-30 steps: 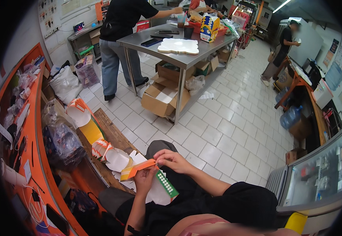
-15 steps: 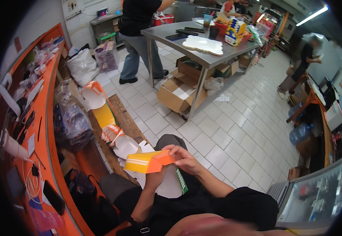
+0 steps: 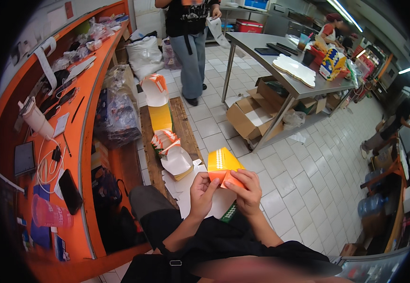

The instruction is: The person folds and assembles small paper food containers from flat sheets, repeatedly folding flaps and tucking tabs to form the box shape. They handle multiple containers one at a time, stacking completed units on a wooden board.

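Note:
A yellow and orange paperboard food box with a white zigzag band is held up above my lap, tilted, its orange end toward me. My left hand grips its left lower corner, thumb on the orange panel. On the other side my right hand pinches the orange end between thumb and fingers. Flat white cardboard with a green patterned edge lies across my lap beneath both hands. Folded boxes in orange, yellow and white stand in a row on the wooden bench ahead and to the left.
An orange counter runs along my left, carrying a phone, a pink cup and cables. Beyond the bench stands a person holding paper. A steel table has cardboard boxes below it. Another person works far right.
My left hand has come up from beneath to the box's left side, and the box is turned with its yellow part upward. The view has swung left; the standing person now faces this way.

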A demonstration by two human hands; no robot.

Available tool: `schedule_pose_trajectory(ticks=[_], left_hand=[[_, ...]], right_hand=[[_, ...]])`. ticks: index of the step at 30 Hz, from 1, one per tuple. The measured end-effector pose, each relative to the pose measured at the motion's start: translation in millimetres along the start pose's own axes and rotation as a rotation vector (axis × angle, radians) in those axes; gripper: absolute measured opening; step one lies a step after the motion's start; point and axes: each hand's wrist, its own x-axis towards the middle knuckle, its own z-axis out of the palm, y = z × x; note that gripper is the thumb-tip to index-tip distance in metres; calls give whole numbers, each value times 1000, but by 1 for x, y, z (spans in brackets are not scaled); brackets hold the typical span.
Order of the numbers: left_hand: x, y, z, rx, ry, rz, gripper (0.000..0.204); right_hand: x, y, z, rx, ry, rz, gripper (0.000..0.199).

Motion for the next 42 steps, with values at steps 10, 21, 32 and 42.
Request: schedule_pose_trajectory(ticks=[10, 21, 32, 42], left_hand=[[23, 19, -22, 1046, 25, 794, 15], [4, -2, -9, -7, -152, -57, 16], [6, -18, -13, -40, -203, 30, 26], [7, -9, 2, 12, -280, -218, 28]], right_hand=[[-6, -5, 6, 306, 104, 241, 10], [-9, -19, 13, 551, 136, 533, 12], [-15, -6, 9, 900, -8, 667, 14], [-17, 8, 14, 638, 129, 716, 39]])
